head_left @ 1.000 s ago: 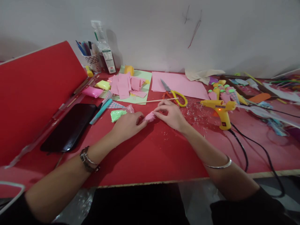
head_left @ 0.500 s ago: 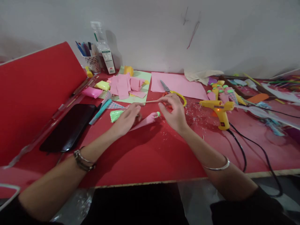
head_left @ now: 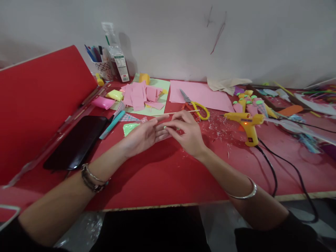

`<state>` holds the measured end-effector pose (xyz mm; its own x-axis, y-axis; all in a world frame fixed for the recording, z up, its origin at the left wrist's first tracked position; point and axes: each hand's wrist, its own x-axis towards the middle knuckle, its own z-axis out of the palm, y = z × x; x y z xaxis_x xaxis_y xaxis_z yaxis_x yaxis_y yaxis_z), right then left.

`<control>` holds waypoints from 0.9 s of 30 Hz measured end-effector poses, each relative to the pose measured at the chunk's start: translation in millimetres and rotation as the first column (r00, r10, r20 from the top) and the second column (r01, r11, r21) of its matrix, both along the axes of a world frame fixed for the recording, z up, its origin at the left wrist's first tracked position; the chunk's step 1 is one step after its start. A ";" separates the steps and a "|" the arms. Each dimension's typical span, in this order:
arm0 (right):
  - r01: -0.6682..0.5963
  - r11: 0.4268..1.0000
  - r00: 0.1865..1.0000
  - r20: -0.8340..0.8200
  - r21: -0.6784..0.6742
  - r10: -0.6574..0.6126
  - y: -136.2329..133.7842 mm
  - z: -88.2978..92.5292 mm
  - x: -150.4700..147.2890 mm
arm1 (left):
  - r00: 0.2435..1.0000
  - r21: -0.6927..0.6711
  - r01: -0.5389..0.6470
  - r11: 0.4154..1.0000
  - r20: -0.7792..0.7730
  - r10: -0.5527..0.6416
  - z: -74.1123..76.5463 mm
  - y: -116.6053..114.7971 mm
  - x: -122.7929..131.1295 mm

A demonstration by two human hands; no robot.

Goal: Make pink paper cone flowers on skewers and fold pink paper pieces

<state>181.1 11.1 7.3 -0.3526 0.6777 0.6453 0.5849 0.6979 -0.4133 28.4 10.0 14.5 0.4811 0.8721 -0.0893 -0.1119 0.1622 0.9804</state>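
Note:
My left hand point(head_left: 145, 135) is turned palm up, its fingers stretched out flat toward the right. Over those fingers my right hand point(head_left: 191, 134) pinches a tiny pale green bit of clay point(head_left: 165, 127) between thumb and forefinger. A thin wooden stick point(head_left: 194, 111) runs just behind both hands; whether it rests on the table or against a finger, I cannot tell. The pink rolled paper piece with a green ball is mostly hidden by my hands. Beside my left wrist is a green clay packet point(head_left: 130, 128).
Scissors point(head_left: 195, 107) lie on pink paper point(head_left: 181, 90) behind my hands. On the right a yellow glue gun point(head_left: 249, 127) stands with its cord trailing forward. A black phone point(head_left: 77, 141) and a turquoise pen point(head_left: 111, 125) lie left. A bottle point(head_left: 120, 64) stands at the wall.
My left hand has turned palm up and opened. The stick has left my right fingertips, which now pinch a small green bit above the left fingers.

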 end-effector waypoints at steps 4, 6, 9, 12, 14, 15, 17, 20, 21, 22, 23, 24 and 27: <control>-0.009 1.000 1.000 0.002 0.027 0.009 -1.4 0.6 -1.1 | 0.983 0.160 -0.034 0.987 -0.173 0.062 -4.4 -2.3 -0.8; -0.038 0.998 0.999 0.002 0.044 0.038 -1.8 0.7 -1.5 | 0.951 0.283 -0.016 0.959 -0.292 0.102 -5.2 -3.6 -0.9; -0.087 0.996 0.996 -0.010 0.032 0.087 -1.9 1.6 -1.3 | 0.920 0.395 -0.003 0.918 -0.359 0.158 -4.0 -4.3 -1.3; -0.121 0.993 0.992 -0.043 0.006 0.121 -1.6 2.6 -1.0 | 0.909 0.464 -0.039 0.885 -0.352 0.225 -1.4 -3.7 -2.1; -0.134 0.991 0.988 -0.070 0.005 0.134 -1.9 3.1 -1.5 | 0.902 0.494 -0.062 0.867 -0.345 0.260 0.0 -3.4 -2.6; -0.143 0.990 0.986 -0.087 0.004 0.142 -2.3 3.4 -2.1 | 0.903 0.494 -0.075 0.866 -0.335 0.269 0.4 -3.4 -2.7; -0.156 0.988 0.978 -0.140 -0.010 0.153 -2.9 3.9 -3.4 | 0.914 0.469 -0.117 0.875 -0.295 0.280 0.7 -3.6 -2.5; -0.135 0.987 0.951 -0.293 -0.092 0.103 -0.5 3.9 -2.9 | 0.927 0.397 -0.234 0.887 -0.182 0.327 -0.3 -2.5 -2.8; -0.113 0.985 0.932 -0.357 -0.128 0.060 2.0 3.3 -1.3 | 0.925 0.371 -0.279 0.886 -0.145 0.352 -1.1 -1.2 -3.4; -0.087 0.982 0.907 -0.421 -0.165 0.010 5.4 2.4 1.0 | 0.920 0.349 -0.314 0.883 -0.120 0.374 -2.2 0.4 -4.3; -0.058 0.978 0.877 -0.478 -0.202 -0.046 9.5 1.1 4.0 | 0.916 0.331 -0.335 0.882 -0.105 0.387 -3.6 2.3 -5.5; -0.036 0.971 0.847 -0.523 -0.236 -0.096 13.8 -0.3 7.2 | 0.916 0.318 -0.342 0.884 -0.099 0.390 -5.1 4.2 -6.7; -0.024 0.941 0.774 -0.603 -0.337 -0.196 24.6 -4.7 14.9 | 0.926 0.296 -0.316 0.902 -0.111 0.361 -10.0 8.5 -9.6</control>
<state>196.0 35.6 2.6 0.1195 0.8844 0.4513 0.1739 0.4289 -0.8865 18.7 18.5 4.5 0.1519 0.9811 0.1201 0.0475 -0.1286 0.9906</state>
